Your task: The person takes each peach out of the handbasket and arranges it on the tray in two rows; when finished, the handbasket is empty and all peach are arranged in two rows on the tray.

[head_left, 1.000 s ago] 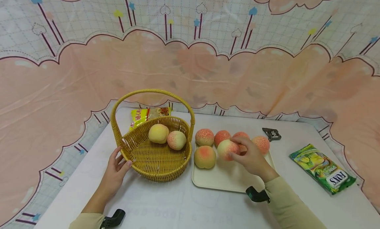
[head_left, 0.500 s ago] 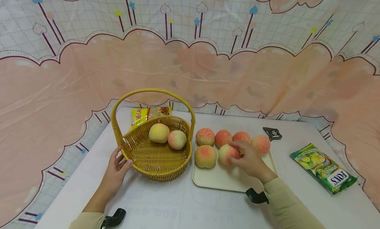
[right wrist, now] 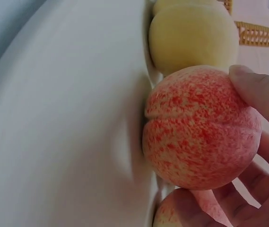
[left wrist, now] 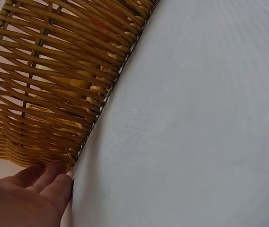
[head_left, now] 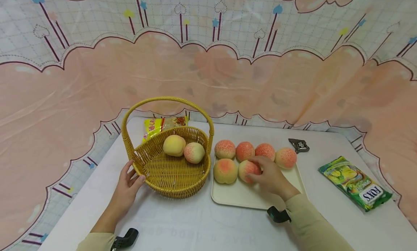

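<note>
In the head view my right hand (head_left: 270,177) holds a red-speckled peach (head_left: 246,170) low over the cream tray (head_left: 234,200). Thumb and fingertips lie on opposite sides of this peach (right wrist: 200,127) in the right wrist view, where it appears to touch the tray. Just left of it sits a yellow-orange peach (head_left: 225,171). Several red peaches, among them one (head_left: 224,149) at the left end, form the back row. My left hand (head_left: 125,187) grips the near left side of a yellow wicker basket (head_left: 172,191), fingers against its outer weave (left wrist: 54,104). Two peaches (head_left: 174,146) lie inside.
A yellow snack packet (head_left: 154,126) lies behind the basket, whose tall handle (head_left: 167,99) arches above it. On the right are a small black packet (head_left: 299,145) and a green FOX'S bag (head_left: 355,184). A patterned cloth hangs behind the white table.
My right hand has lowered the peach toward the tray and shifted slightly left, bringing it closer beside the yellow-orange peach. The left hand and basket have stayed put.
</note>
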`<state>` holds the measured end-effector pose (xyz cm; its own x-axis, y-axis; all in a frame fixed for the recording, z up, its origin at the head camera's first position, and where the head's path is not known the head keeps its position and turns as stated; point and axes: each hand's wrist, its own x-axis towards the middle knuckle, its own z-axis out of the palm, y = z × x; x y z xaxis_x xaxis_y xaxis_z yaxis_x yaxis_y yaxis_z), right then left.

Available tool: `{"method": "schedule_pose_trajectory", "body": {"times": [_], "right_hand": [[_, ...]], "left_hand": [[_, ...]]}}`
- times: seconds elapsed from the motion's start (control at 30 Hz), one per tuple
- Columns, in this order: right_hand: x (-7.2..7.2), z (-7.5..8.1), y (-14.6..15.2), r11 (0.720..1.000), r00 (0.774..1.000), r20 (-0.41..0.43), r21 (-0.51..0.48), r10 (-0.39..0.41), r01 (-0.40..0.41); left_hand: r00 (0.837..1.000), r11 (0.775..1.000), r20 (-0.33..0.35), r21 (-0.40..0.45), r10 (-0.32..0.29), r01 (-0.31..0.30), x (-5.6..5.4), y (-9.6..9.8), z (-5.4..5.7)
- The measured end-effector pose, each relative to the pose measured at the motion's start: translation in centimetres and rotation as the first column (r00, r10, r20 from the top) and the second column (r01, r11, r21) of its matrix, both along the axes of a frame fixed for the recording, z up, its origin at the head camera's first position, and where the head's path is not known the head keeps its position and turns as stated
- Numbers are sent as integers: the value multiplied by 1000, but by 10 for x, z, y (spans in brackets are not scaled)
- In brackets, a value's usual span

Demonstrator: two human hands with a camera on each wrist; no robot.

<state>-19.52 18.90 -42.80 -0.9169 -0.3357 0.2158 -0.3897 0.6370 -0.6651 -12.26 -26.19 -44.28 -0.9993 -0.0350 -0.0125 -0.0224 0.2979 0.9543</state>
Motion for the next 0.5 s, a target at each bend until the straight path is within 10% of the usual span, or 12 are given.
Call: {"method": "schedule_pose_trajectory", "body": {"times": [0.5], "right_hand": [[6,1,-1,1000,996,84,-7,17,-16]], "left_hand": [[1000,1000,15,-12,7,-6,1,0,1]]}}
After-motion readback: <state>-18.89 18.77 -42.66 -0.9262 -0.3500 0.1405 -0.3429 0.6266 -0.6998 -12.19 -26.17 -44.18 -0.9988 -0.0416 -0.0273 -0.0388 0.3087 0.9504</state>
